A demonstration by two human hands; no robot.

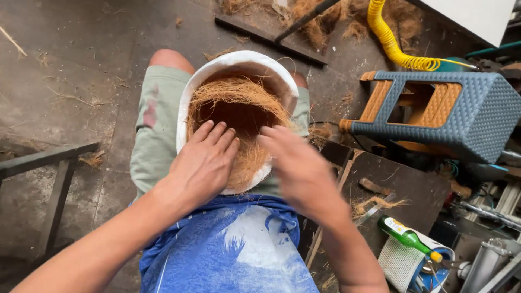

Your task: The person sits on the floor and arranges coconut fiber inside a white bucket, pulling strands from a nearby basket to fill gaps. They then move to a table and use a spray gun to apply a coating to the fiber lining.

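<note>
While pressing brown coir fibre [239, 108] into white bowl mould [233, 61] on lap: left hand [203, 163] open, flat on near rim; right hand [298, 168] blurred, seemingly open, holding nothing. Risk: bowl tipping off knees, fibre lining pulling loose under uneven pressure. Bowl's near rim hidden beneath hands.

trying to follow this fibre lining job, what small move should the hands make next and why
Probably press the loose fibre down along the near rim. The left hand lies flat on the brown fibre at the near edge of the white bowl on the lap, and the right hand, blurred, is over the same edge. Strands stick up unevenly round the rim, while the middle looks hollowed.
</note>
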